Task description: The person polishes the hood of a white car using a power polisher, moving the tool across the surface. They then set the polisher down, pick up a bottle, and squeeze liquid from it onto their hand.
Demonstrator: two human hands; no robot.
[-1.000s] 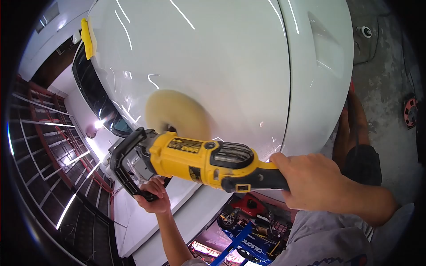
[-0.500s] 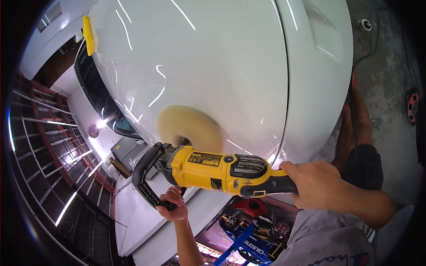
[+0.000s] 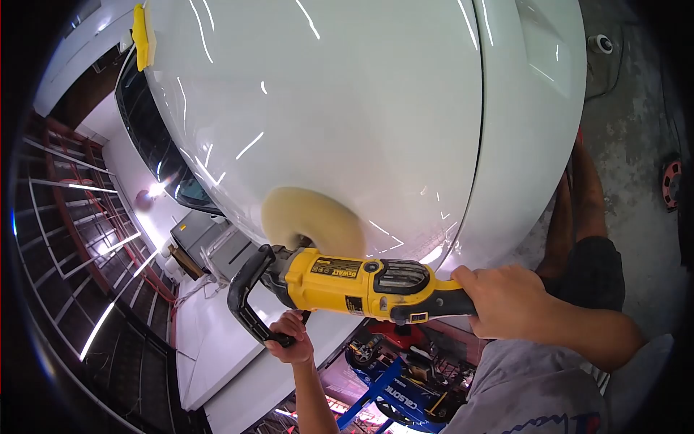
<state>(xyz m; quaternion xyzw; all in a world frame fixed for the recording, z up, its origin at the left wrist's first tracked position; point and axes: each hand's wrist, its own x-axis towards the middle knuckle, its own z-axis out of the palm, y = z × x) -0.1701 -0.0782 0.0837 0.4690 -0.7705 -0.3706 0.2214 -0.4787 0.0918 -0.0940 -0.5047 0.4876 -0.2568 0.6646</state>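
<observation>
A yellow and black DeWalt polisher (image 3: 329, 282) lies across the white car panel (image 3: 347, 116). Its round cream polishing pad (image 3: 318, 217) rests against the glossy paint, blurred at the edge as if spinning. My left hand (image 3: 293, 338) is wrapped round the lower end of the black loop-shaped front handle (image 3: 242, 293). The grey-black rear grip (image 3: 452, 300) is held by my right hand (image 3: 510, 300), with the thumb over the top and the other fingers partly hidden beneath.
A yellow cloth (image 3: 141, 40) hangs at the panel's upper left, near the dark windshield (image 3: 148, 130). Bare legs in dark shorts (image 3: 593, 271) stand at the right. A cable (image 3: 614, 79) and red reel (image 3: 672, 184) lie on the floor. Below are a white surface (image 3: 217, 354) and a blue toy-like vehicle (image 3: 405, 394).
The view has shifted slightly against the car. The polisher and its pad have slid a little nearer to me along the panel, with both hands keeping their hold.
</observation>
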